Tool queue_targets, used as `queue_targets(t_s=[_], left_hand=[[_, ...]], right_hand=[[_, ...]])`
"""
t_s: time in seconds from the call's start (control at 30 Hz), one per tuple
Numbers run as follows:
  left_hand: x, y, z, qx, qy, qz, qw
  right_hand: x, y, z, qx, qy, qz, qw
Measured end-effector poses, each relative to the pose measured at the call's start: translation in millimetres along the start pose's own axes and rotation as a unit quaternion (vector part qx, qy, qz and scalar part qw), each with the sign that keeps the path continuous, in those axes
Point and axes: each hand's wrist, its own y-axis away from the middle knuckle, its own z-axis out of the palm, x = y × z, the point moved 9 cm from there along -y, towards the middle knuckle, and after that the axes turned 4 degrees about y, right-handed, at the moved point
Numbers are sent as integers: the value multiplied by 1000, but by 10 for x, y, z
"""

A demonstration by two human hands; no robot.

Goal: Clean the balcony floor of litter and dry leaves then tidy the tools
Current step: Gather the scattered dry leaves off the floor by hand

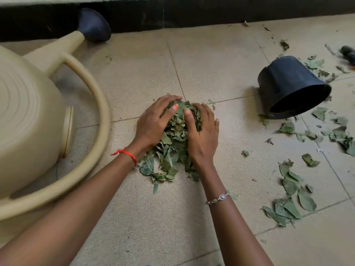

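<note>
Head camera looks down at a pile of dry leaves (172,148) in the middle of the tiled floor (153,217). The pile is longer than it is wide and runs from the person out toward the wall. Both arms reach forward. The left hand (153,121) and right hand (203,131) cup its far end, one on each side. Their fingers bend round the leaves, with thumbs on top. A tan watering can (28,116) sits on the left. A black pot (288,83) lies tipped over on the right, among loose leaves (292,200).

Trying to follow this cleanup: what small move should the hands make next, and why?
Probably scoop the pile up toward the pot: the left hand and right hand cup it from both sides, and the pot lies tipped, mouth open, to the right.
</note>
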Motion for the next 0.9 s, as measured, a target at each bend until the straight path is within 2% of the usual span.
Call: queue_targets(t_s=[0.13, 0.23, 0.33, 0.47, 0.6, 0.7, 0.8, 0.9], left_hand=[[85, 68, 145, 23, 112, -5, 993], [129, 89, 120, 78, 223, -11, 972], [197, 110, 1, 114, 295, -4, 949], [98, 178, -59, 123, 373, -45, 918], [-25, 293, -87, 152, 453, -99, 873], [-46, 344, -121, 154, 520, -107, 833], [-45, 371, -188, 158, 535, -114, 822], [-43, 432, -193, 160, 586, -124, 785]], right_hand=[[-95, -14, 133, 30, -115, 30, 992], [-146, -1, 264, 30, -255, 65, 964], [-227, 19, 331, 29, -329, 65, 942], [-340, 116, 366, 17, -318, 30, 948], [-439, 207, 421, -10, -309, 4, 951], [-551, 225, 477, -28, -280, -21, 959], [-650, 241, 542, -48, -251, -30, 966], [-736, 280, 606, -83, -215, -43, 972]])
